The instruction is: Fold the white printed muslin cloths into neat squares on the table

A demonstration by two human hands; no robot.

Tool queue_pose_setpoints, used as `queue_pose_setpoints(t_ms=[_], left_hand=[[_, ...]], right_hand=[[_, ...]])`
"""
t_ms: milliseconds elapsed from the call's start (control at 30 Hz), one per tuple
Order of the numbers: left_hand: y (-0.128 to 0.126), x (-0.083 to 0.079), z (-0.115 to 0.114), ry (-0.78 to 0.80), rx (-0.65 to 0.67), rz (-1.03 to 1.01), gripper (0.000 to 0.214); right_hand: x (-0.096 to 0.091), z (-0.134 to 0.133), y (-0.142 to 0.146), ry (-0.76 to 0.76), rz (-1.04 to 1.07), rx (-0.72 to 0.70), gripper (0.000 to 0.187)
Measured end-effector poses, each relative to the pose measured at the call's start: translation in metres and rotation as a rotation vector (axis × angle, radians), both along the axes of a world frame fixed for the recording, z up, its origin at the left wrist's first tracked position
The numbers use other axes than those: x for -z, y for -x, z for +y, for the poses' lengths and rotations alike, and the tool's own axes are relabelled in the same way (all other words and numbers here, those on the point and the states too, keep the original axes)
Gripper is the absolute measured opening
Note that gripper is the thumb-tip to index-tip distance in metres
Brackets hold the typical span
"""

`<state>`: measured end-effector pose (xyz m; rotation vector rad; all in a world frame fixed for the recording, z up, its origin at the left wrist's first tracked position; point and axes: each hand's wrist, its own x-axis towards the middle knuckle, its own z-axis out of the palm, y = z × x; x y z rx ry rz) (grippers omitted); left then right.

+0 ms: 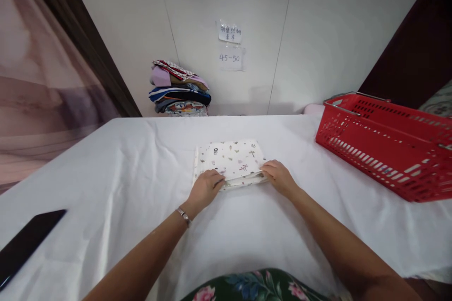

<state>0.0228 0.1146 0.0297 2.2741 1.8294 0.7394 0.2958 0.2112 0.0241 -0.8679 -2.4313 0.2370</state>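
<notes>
Both your left hand [205,190] and your right hand [278,176] are pinching the near edge of the folded printed cloth [235,156], each closed on it, the left nearer the middle, the right at the corner. The cloth is lying on the white tablecloth [141,164], while a red basket [384,138] is standing well apart on the right, a dark flat device [28,242] lying far left.

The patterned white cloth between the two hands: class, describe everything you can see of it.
The patterned white cloth looks like fabric, printed with small scattered motifs, some like palm trees. Folded into a rough rectangle of several layers, it lies on the white table covering, its layers slightly parted along the near edge. The left hand holds that edge toward its left end; the right hand pinches the near right corner.
</notes>
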Motion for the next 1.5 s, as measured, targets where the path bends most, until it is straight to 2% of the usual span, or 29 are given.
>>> queue_pose_setpoints(t_ms=[133, 233, 333, 467, 700, 800, 1033, 1200, 1400, 1500], left_hand=[[-0.002, 0.0, 0.002, 0.012, -0.01, 0.024, 0.025], [-0.003, 0.001, 0.002, -0.007, 0.006, 0.078, 0.02], [-0.005, 0.0, 0.003, -0.039, 0.059, 0.14, 0.023], [-0.014, -0.002, 0.011, -0.068, 0.14, 0.22, 0.025], [-0.061, -0.003, 0.043, -0.118, 0.248, 0.332, 0.033], [-0.084, -0.003, 0.056, -0.139, 0.283, 0.39, 0.032], [-0.11, -0.001, 0.073, -0.14, 0.258, 0.39, 0.02], [-0.116, -0.003, 0.074, -0.12, 0.21, 0.344, 0.012], [-0.121, -0.008, 0.075, -0.085, 0.137, 0.26, 0.008], [-0.122, -0.009, 0.076, -0.079, 0.129, 0.248, 0.007]], right_hand=[[0.0, -0.003, -0.004, 0.078, -0.029, -0.001, 0.028], [0.001, -0.002, -0.006, 0.104, -0.016, 0.022, 0.026], [0.001, 0.0, -0.008, 0.146, 0.01, 0.084, 0.022], [0.003, 0.002, -0.013, 0.292, 0.087, 0.179, 0.023], [0.022, 0.008, -0.024, 0.605, 0.386, 0.205, 0.037], [0.026, 0.01, -0.026, 0.683, 0.467, 0.201, 0.038], [0.023, 0.007, -0.027, 0.685, 0.409, 0.269, 0.019], [0.019, 0.004, -0.026, 0.642, 0.381, 0.242, 0.019], [0.017, 0.002, -0.02, 0.525, 0.358, 0.271, 0.019], [0.018, 0.0, -0.017, 0.424, 0.282, 0.283, 0.019]])
